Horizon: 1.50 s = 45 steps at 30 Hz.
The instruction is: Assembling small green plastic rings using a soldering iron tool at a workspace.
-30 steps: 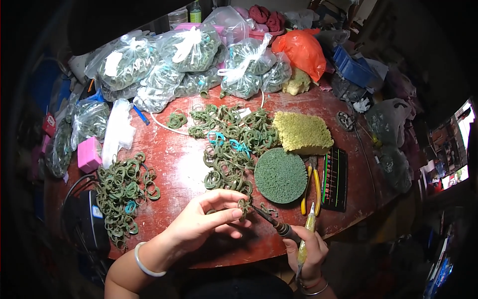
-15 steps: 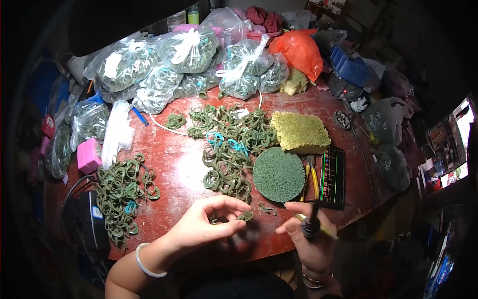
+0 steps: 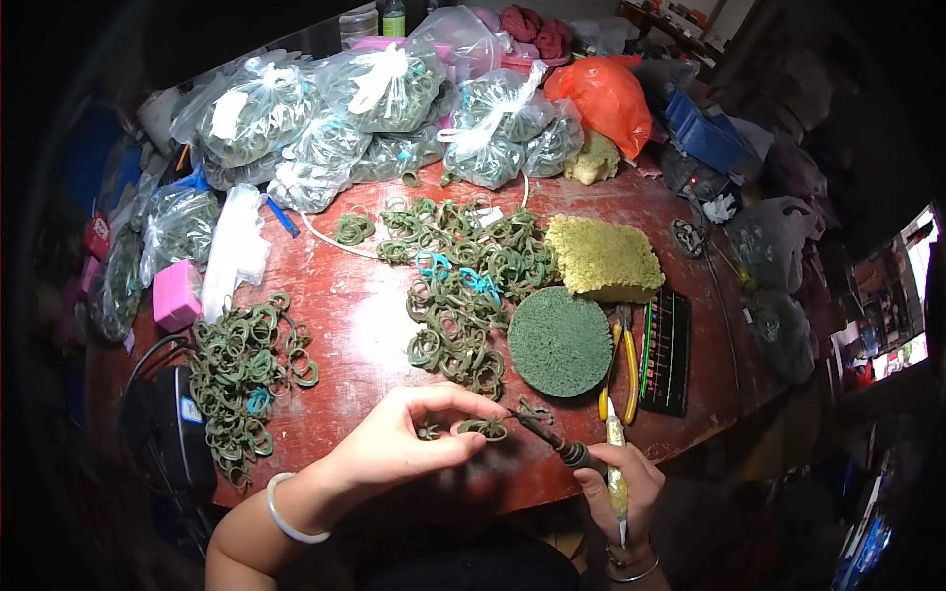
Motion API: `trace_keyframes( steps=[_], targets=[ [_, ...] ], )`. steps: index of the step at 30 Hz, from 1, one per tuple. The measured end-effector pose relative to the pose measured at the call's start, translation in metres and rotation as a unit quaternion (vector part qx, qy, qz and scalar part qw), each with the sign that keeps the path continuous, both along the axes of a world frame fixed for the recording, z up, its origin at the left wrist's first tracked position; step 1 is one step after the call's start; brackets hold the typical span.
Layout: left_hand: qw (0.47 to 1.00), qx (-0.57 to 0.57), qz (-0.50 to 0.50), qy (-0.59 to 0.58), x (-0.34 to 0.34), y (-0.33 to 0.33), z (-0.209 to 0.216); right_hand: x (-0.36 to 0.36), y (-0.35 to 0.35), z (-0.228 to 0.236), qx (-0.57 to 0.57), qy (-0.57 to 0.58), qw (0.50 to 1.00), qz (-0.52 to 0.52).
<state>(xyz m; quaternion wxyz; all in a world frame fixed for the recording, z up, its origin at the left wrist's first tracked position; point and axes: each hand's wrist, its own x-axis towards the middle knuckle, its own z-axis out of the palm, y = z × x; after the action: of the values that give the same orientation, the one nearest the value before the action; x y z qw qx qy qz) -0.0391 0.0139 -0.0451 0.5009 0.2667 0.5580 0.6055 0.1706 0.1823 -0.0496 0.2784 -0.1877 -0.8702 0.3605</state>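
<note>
My left hand (image 3: 434, 433) pinches a small green ring (image 3: 485, 429) between thumb and fingers, and another green piece shows partly behind the fingers. My right hand (image 3: 626, 483) grips a soldering iron (image 3: 564, 448), its thin dark tip close to that ring; whether it touches I cannot tell. The same hand also holds a slender yellow tool (image 3: 617, 473) with pointed metal ends, standing roughly upright. A few loose green bits (image 3: 533, 409) lie just beyond the iron. Past my left hand spreads a heap of green rings (image 3: 458, 315), with some turquoise ones among them.
Another green ring pile (image 3: 236, 374) lies at left, near a pink block (image 3: 177, 295). Right of centre are a round green pad (image 3: 560, 343), a yellow sponge-like block (image 3: 603, 254), yellow-handled pliers (image 3: 629, 374) and a dark lit screen (image 3: 663, 353). Knotted clear bags (image 3: 394, 94) line the back.
The soldering iron has swung round in my right hand, its tip now leftward beside the ring. The yellow tool now stands more upright. My left hand has barely moved; the view has shifted slightly.
</note>
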Motion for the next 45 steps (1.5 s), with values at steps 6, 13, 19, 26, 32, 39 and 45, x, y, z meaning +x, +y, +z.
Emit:
trace_keyframes(
  steps=[6,13,19,26,32,39,45],
  targets=[
    [1.0,-0.01,0.008,-0.016,-0.0014,0.0006,0.0014,0.0031,0.0022,0.003,0.022,-0.023,0.999,0.012],
    [1.0,-0.01,0.0,0.013,-0.0025,0.0013,-0.0008,0.0014,0.0032,0.0028,0.026,-0.031,0.999,0.026],
    [1.0,-0.004,0.001,-0.001,-0.0029,0.001,0.0003,-0.0001,0.0023,0.0024,0.029,-0.037,0.999,0.026],
    [1.0,-0.003,0.004,0.0,-0.0016,0.0017,0.0016,0.0015,0.0043,0.0026,0.045,-0.043,0.997,0.034],
    [1.0,-0.01,0.008,-0.002,-0.0018,0.0015,0.0003,0.0018,0.0045,-0.002,0.046,-0.031,0.998,0.032],
    [1.0,-0.008,0.009,-0.015,-0.0018,0.0006,-0.0007,0.001,0.0036,0.0008,0.041,-0.034,0.998,0.03],
    [1.0,-0.017,0.009,-0.015,-0.0025,0.0001,-0.0015,0.0008,0.0037,0.0011,0.04,-0.032,0.998,0.03]
  ],
)
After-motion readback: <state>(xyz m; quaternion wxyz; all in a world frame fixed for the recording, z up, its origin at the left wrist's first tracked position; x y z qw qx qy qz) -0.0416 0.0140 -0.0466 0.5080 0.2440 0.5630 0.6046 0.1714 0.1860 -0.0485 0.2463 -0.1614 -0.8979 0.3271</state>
